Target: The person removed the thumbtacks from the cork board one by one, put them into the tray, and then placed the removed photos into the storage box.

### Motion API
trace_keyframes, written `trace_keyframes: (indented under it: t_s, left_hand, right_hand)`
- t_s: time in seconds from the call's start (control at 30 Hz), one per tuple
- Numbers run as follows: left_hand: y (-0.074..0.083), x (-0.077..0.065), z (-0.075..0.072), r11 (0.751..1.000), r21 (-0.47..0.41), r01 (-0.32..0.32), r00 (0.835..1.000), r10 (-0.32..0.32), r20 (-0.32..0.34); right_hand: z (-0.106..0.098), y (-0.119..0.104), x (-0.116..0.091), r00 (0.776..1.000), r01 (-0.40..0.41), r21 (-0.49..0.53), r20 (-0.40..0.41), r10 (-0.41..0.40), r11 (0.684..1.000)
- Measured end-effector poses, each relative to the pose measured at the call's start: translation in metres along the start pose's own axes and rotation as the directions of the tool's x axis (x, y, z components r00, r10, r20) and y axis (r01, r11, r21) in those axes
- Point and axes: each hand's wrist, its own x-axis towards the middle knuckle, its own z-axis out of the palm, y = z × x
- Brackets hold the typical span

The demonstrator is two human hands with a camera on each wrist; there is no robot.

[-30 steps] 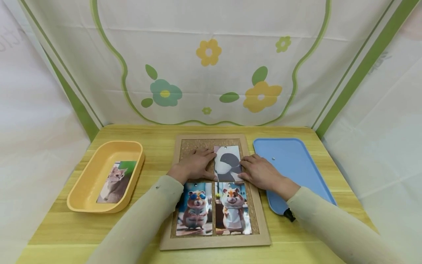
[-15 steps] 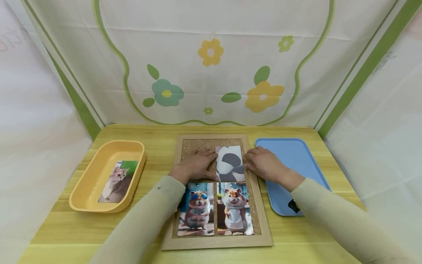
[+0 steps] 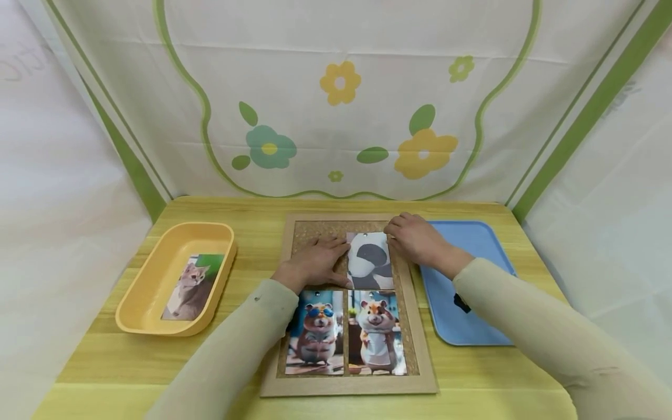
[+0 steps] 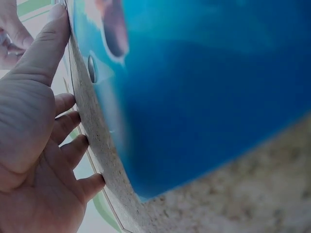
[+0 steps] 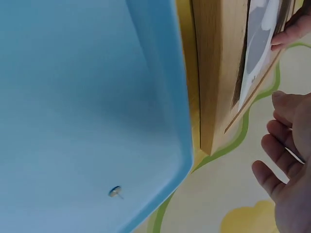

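Observation:
A photo card [image 3: 370, 265] with grey and white rounded shapes lies on the cork board [image 3: 349, 386], a silver pushpin [image 3: 365, 235] at its top edge. My left hand [image 3: 316, 262] rests on the cork with spread fingers, fingertips and thumb at the card's left edge. My right hand [image 3: 420, 238] is by the card's upper right corner, over the wooden frame. In the right wrist view its fingers [image 5: 279, 150] are loosely bent and nothing shows between them. Below are two pinned hamster photos, one with sunglasses [image 3: 317, 338] and one with an apron [image 3: 377, 341].
A blue tray [image 3: 469, 335] stands right of the board, partly under my right forearm. One loose pushpin [image 5: 115, 191] lies in it. To the left, a yellow bin [image 3: 137, 291] holds a cat photo [image 3: 191, 289]. A flowered cloth [image 3: 336, 134] hangs behind the wooden table.
My right hand has left the card's right edge and moved up and away to its upper right corner. My left hand stays at the left edge. The view has shifted slightly.

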Motion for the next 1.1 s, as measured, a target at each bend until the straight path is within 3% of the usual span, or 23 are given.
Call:
trace_keyframes:
  t_s: [0.37,0.53,0.77,0.97,1.1]
  left_hand:
    - [0.006,-0.002,-0.003,1.000,0.012,-0.002,1.000,0.002,-0.006]
    - [0.009,-0.002,-0.003,1.000,0.015,-0.012,1.000,0.012,-0.012]
    - [0.011,-0.002,-0.003,1.000,0.007,-0.013,1.000,0.013,-0.011]
    - [0.011,-0.001,-0.002,1.000,0.014,-0.021,1.000,0.021,-0.014]
    - [0.011,0.000,0.000,1.000,0.025,-0.019,1.000,0.019,-0.007]
  right_hand:
    - [0.006,-0.006,0.030,0.986,0.162,-0.194,0.068,-0.152,0.967]
    - [0.010,-0.004,0.037,0.962,0.274,-0.281,0.090,-0.259,0.920]
    - [0.015,0.003,0.047,0.914,0.404,-0.386,0.127,-0.386,0.830]
    - [0.020,0.007,0.053,0.882,0.470,-0.442,0.191,-0.432,0.764]
    - [0.021,0.009,0.053,0.870,0.492,-0.460,0.224,-0.439,0.740]
